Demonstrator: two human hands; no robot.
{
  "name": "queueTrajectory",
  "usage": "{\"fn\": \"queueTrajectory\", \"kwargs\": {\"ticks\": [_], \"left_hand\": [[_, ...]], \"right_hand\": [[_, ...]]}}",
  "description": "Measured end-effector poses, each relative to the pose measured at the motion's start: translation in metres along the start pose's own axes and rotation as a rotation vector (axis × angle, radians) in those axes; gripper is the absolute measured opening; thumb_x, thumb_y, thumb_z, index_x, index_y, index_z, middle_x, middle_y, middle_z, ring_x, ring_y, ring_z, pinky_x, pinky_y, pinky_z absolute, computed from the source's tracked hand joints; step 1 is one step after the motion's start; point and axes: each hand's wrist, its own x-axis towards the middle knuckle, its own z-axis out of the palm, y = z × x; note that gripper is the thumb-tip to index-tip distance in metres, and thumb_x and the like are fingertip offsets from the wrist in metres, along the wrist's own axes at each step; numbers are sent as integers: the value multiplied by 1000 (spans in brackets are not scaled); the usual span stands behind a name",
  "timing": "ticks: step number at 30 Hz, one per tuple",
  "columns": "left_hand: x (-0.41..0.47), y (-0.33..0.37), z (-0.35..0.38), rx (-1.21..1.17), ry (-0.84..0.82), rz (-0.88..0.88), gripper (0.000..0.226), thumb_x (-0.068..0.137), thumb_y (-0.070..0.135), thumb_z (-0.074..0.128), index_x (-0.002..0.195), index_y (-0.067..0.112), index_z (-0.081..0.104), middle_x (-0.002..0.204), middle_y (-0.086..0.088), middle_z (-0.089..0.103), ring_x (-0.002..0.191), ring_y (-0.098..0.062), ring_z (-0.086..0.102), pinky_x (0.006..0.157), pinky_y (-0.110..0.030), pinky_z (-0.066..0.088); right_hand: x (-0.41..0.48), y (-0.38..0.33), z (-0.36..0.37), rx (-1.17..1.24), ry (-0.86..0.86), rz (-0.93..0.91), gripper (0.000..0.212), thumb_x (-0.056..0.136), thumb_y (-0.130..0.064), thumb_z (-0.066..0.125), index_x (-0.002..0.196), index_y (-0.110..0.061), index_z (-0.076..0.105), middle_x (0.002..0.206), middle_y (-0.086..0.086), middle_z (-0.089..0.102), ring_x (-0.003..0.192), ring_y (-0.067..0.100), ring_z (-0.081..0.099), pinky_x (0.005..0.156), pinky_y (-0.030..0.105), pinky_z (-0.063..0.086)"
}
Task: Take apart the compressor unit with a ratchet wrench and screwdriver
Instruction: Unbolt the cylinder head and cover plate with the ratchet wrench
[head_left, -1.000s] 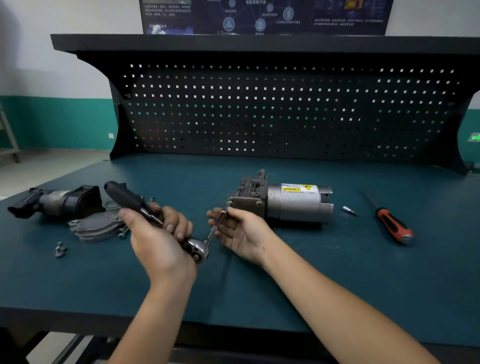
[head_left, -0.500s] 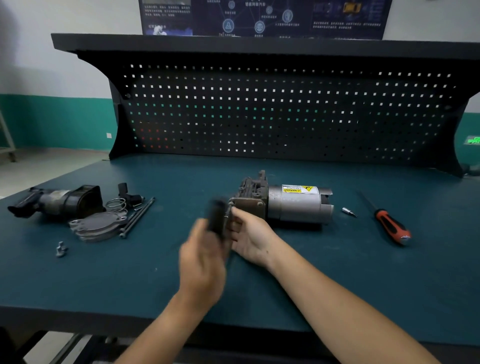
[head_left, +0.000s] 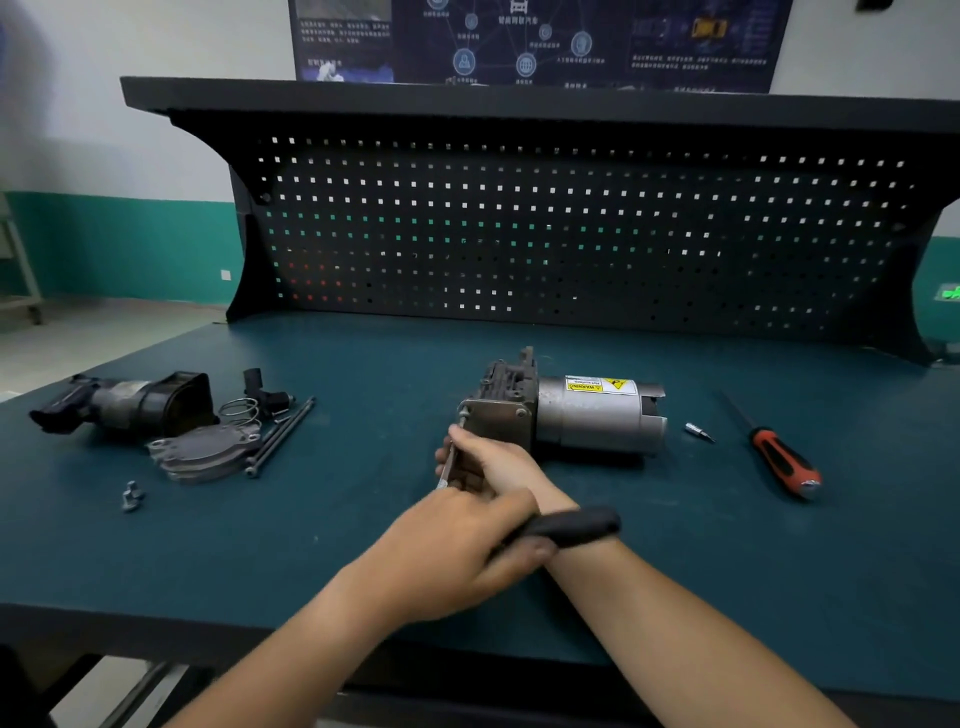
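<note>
Fingers (head_left: 519, 555) of the left hand (head_left: 457, 551) curl tight round the black handle of the ratchet wrench (head_left: 576, 525). The handle points right and lies across the right wrist. The wrench head is hidden under the left hand.

Head view, centre: the right hand (head_left: 498, 465) sits just near of the compressor unit (head_left: 571, 415), its fingers (head_left: 470, 441) closed round the wrench's thin metal shaft. The shaft runs from the left hand up to a bolt at the near-left corner of the unit's square end plate. Whether the tip is seated on the bolt cannot be told.

The compressor unit lies on its side mid-worktop (head_left: 363, 561), ribbed block to the left, grey cylinder with a yellow warning label to the right.

Right side: a small metal bit (head_left: 698, 431) lies just beside the cylinder's end. Farther right is a red-and-black screwdriver (head_left: 784, 462), untouched, blade pointing far-left.

Left side, well apart from the hands, loose parts:
- a black and grey housing (head_left: 130, 402)
- a wire spring (head_left: 239, 408)
- a small black fitting (head_left: 265, 392)
- flat grey cover plates (head_left: 205, 452), stacked
- long bolts (head_left: 283, 434) lying against the plates
- a small metal piece (head_left: 132, 493), nearest of the group

Far edge: a black pegboard (head_left: 571, 234) under a shelf, with a dark poster (head_left: 540, 41) on the wall above.
</note>
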Motion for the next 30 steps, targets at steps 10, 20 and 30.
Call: {"fn": "queueTrajectory", "kwargs": {"ticks": [10, 20, 30], "left_hand": [[16, 8, -8, -1126, 1194, -643, 41, 89, 48, 25, 65, 17, 38, 41, 9, 31, 32, -7, 25, 36, -14, 23], [-9, -2, 7, 28, -56, -3, 25, 83, 34, 43, 76, 10, 50, 54, -8, 54, 45, -27, 46, 37, -26, 33], [7, 7, -6, -903, 827, -584, 41, 77, 56, 31, 54, 29, 51, 37, 5, 35, 33, -4, 30, 35, -14, 26]], "right_hand": [[-2, -5, -2, 120, -93, 54, 26, 98, -17, 42, 81, -7, 59, 59, 1, 69, 47, 7, 64, 43, 15, 48], [3, 0, 1, -105, 5, -15, 17, 91, -21, 58, 77, -10, 57, 50, -2, 65, 41, 7, 60, 41, 12, 42], [3, -3, -3, 52, -64, 19, 26, 97, -14, 45, 76, -8, 58, 55, 0, 68, 47, 6, 64, 47, 14, 50]]}}
